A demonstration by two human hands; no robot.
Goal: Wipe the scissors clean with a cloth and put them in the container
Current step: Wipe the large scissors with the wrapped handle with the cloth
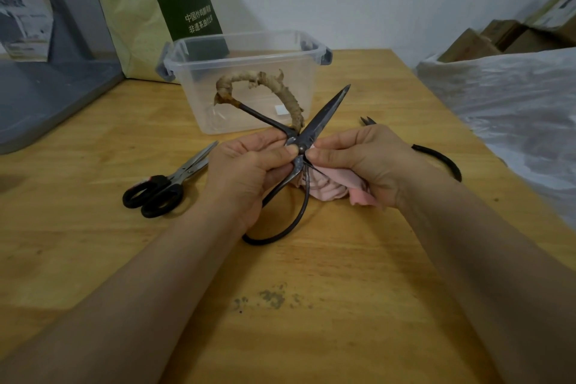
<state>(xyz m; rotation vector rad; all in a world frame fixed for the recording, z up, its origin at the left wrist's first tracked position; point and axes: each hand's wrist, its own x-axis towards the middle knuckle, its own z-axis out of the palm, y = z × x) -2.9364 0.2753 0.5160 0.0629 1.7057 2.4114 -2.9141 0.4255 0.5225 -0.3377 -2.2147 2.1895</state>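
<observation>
Left hand (pixel 249 165) pinches the scissors (pixel 327 112) at the pivot; right hand (pixel 358 159) pinches the cloth (pixel 327 187) there. Best wipe toward the tip, fingers off the edge.

Your left forearm (pixel 140 274) and right forearm (pixel 467 243) converge on the dark scissors (pixel 325 117). Your left hand (pixel 246 171) sits just left of their pivot, thumb pressed on it, fingers curled beneath. Your right hand (pixel 358 162) sits just right of it, thumb and forefinger pinching there, the other fingers bunching a pink cloth (pixel 327 188).
</observation>
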